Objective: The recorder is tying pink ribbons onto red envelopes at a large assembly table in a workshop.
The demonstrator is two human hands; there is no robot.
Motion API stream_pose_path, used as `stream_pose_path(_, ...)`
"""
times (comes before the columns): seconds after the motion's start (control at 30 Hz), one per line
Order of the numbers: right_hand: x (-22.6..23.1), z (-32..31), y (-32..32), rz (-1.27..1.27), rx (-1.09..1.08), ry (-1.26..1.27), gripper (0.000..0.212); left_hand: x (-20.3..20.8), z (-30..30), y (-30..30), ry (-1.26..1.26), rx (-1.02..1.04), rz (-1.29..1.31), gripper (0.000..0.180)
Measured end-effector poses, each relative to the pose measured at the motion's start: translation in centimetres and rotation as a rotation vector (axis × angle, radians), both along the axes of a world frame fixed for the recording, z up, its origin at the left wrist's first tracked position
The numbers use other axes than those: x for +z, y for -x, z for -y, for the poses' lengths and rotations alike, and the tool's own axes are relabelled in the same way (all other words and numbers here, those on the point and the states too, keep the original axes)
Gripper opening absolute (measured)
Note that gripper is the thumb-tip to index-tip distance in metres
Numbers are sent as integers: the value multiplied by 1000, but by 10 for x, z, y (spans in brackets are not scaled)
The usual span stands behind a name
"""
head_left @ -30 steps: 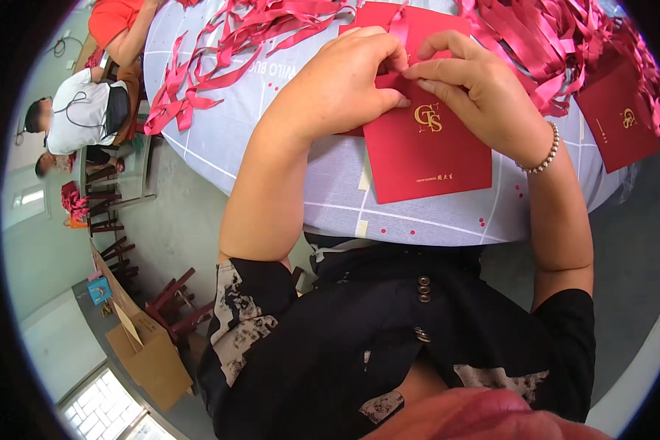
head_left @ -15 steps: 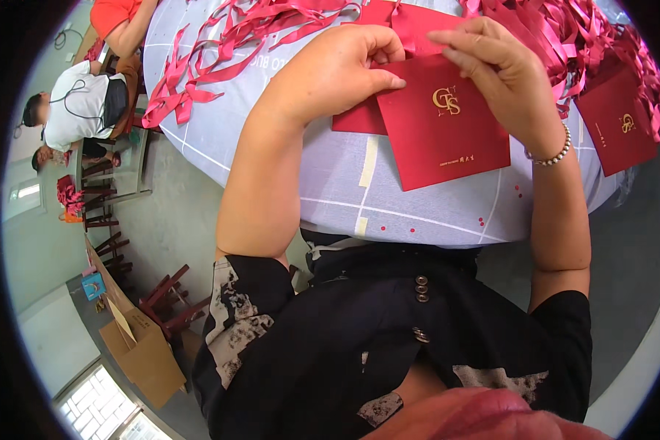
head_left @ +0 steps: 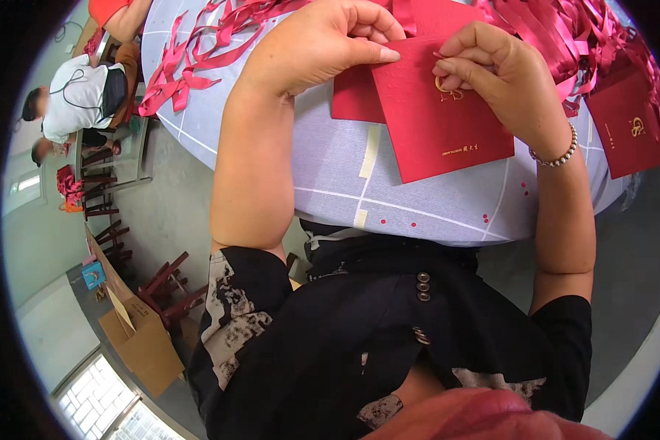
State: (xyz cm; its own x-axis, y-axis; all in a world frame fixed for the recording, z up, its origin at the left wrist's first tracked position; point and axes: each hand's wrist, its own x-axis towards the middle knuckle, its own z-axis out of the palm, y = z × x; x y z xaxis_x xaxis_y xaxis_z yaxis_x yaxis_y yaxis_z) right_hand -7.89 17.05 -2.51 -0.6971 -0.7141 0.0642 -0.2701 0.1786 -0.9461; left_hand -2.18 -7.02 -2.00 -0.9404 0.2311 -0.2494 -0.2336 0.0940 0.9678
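My left hand (head_left: pixel 337 44) grips the top left corner of a flat red paper bag (head_left: pixel 447 143) with a gold emblem, thumb on its face and fingers curled behind. My right hand (head_left: pixel 488 70) is pinched over the bag's upper right part, partly covering the emblem. A tiny red bit shows at its fingertips, too small to make out. Beneath this bag lies another red paper piece (head_left: pixel 356 99), mostly hidden. A beaded bracelet (head_left: pixel 557 152) circles my right wrist.
Pink-red ribbons (head_left: pixel 187 77) spread over the far left of the checked tablecloth (head_left: pixel 323 161). More ribbons (head_left: pixel 557 44) heap at the far right, beside another red bag (head_left: pixel 627 125). Small red dots (head_left: pixel 413 224) lie near the table's front edge. People (head_left: pixel 81 99) sit at the left; a cardboard box (head_left: pixel 147 345) stands lower left.
My right hand has come down from the bag's top edge onto its face, its fingers closing into a pinch over the emblem. My left hand keeps its hold. The view has shifted slightly.
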Motion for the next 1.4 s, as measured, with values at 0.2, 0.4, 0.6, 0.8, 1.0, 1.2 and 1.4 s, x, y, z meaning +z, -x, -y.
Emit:
stream_pose_path(0.2, -11, 4, -3, -129, -11, -23, 4, 4, 0, -2, 31, 36, -26, 19)
stream_pose_path(0.4, -12, 9, -7, -344, -51, -5, 6, 9, -4, -6, 0, 35, -35, 19)
stream_pose_path(0.6, -8, 14, -9, -474, -87, 4, 7, 14, -9, -8, 81, 15, -56, 19)
stream_pose_path(0.8, 0, 12, -13, -404, -111, -78, 9, 5, -17, -9, 88, 54, -88, 18)
stream_pose_path(1.0, 6, 13, -15, -543, -110, -114, 6, 8, -24, -9, 300, -12, -231, 19)
stream_pose_path(1.2, 0, 12, -16, -626, -165, -198, 6, 9, -32, -10, 383, 12, -257, 19)
stream_pose_path(1.4, -3, 20, -20, -723, -210, -113, 12, 4, -32, -11, 387, 48, -326, 16)
